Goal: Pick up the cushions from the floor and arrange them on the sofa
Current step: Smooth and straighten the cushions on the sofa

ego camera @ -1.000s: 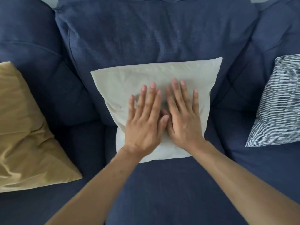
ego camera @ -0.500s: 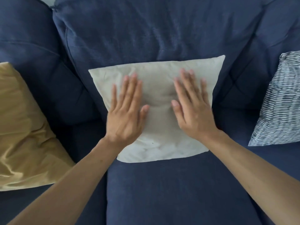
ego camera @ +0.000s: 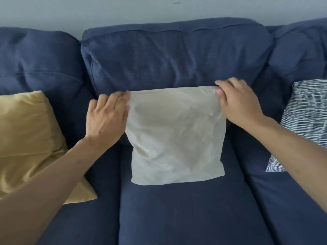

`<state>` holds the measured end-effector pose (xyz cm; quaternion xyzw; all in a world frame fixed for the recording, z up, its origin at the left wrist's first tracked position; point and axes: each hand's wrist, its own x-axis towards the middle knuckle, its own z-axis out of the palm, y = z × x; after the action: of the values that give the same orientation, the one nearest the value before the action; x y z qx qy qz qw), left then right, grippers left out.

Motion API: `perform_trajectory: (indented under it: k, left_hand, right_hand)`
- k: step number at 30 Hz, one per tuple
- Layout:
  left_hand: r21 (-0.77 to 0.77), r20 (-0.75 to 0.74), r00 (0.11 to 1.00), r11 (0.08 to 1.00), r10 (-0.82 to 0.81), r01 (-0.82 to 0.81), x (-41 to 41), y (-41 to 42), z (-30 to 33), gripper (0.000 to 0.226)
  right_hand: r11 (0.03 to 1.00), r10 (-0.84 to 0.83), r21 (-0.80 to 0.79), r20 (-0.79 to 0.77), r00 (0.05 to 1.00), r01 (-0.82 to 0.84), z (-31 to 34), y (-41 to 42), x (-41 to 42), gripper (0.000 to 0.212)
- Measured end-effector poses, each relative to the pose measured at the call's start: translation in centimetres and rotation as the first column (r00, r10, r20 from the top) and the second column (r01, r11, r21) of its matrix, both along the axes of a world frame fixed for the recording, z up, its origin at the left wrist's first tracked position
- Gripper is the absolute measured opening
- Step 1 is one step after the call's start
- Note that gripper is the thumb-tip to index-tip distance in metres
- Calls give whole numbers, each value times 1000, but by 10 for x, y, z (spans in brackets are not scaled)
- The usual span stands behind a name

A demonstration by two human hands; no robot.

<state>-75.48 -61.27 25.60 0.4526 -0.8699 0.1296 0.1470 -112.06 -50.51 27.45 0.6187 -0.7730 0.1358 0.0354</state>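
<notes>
So the cream cushion point(ego camera: 177, 138) stands on the navy sofa point(ego camera: 177, 218) — middle seat, leaning on the backrest. The left hand point(ego camera: 106, 119) and right hand point(ego camera: 238, 105) pinch its top corners. A gold cushion point(ego camera: 30, 138) and a striped cushion point(ego camera: 304, 121) flank it — well apart.

pale grey wall point(ego camera: 123, 9), faint dark smudge point(ego camera: 177, 3)

Plain pale grey wall point(ego camera: 123, 11) in soft, even light behind a navy fabric sofa point(ego camera: 177, 218)
</notes>
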Motion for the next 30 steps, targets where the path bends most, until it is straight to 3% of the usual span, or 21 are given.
perform_trajectory:
  k: [2,5,8,12,14,17,19,21,25,30]
  left_hand:
    - [77,33,995,993,91,-94,-7,-5,10,32]
    - [204,37,988,967,147,-152,-14,-9,20,29]
    - [135,-70,986,981,151,-140,-12,-14,26,26]
    - [186,-19,980,964,198,-191,-11,-18,20,31]
    - [135,-69,975,970,212,-202,-16,-12,19,31]
    - [30,-267,963,999,39,-32,-41,20,19,37]
    - [132,-341,924,965,-171,227,-68,42,12,47]
    - [296,-271,934,903,-233,312,-88,53,1,56]
    - [377,41,990,920,-133,108,-72,34,-14,73]
    - [400,202,979,909,36,-116,-12,25,-11,81]
  right_hand:
    - [995,38,89,109,993,-48,10,-7,2,28]
    - [998,31,58,129,991,-39,18,-10,2,17]
    - [999,30,-31,112,993,-26,22,-9,-3,13]
    - [1000,0,-17,103,995,2,16,-13,1,15]
    - [995,-43,-85,31,999,45,12,-13,13,21]
    - [955,104,-271,-64,993,-117,1,-6,51,39]
    - [927,325,-183,-42,945,-327,-13,-3,79,53]
    - [918,395,-18,-33,918,-396,-26,-1,93,62]
    - [949,295,134,-58,954,-285,-32,-2,74,67]
    - [980,114,173,-66,991,-101,-19,17,48,73]
